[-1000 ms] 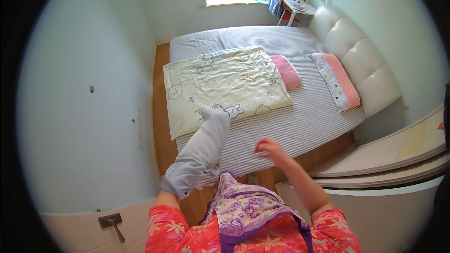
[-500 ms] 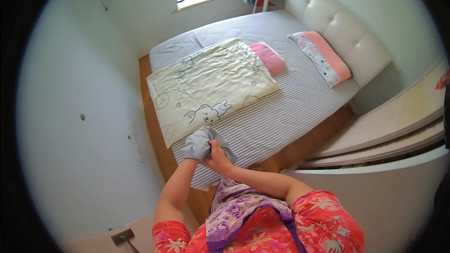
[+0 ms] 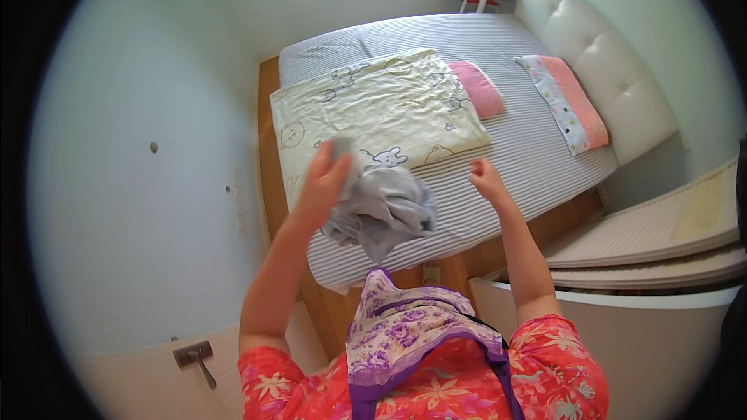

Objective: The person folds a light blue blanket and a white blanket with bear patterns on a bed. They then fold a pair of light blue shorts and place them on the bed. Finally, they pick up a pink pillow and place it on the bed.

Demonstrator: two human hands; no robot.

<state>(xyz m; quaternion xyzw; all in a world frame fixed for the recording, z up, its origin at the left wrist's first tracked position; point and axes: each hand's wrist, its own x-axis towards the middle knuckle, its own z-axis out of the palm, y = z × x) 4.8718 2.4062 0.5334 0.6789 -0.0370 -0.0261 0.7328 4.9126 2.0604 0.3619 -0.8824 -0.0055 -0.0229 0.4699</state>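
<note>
A bunched grey cloth (image 3: pixel 385 202) hangs in loose folds over the near end of the striped bed; its exact kind does not show. My left hand (image 3: pixel 323 183), raised on the cloth's left side, grips its edge, with some motion blur at the fingertips. Apart from the cloth, to its right, my right hand (image 3: pixel 487 179) is above the striped sheet with its fingers curled in and nothing visible in them. Beyond the cloth lies a pale yellow quilt (image 3: pixel 389 105) with cartoon animals, spread on the bed.
A striped sheet (image 3: pixel 459 222) covers the bed, which has a padded cream headboard (image 3: pixel 615 54). Pink pillow (image 3: pixel 481 89) and dotted pillow (image 3: pixel 564 105) lie on it. White panels (image 3: pixel 661 225) lean at the right. A wall (image 3: pixel 171 210) runs along the left, near a door handle (image 3: pixel 201 362).
My right hand has let go of the grey cloth and moved right. My left hand has risen with the cloth, which now hangs more spread out. The view has shifted slightly.
</note>
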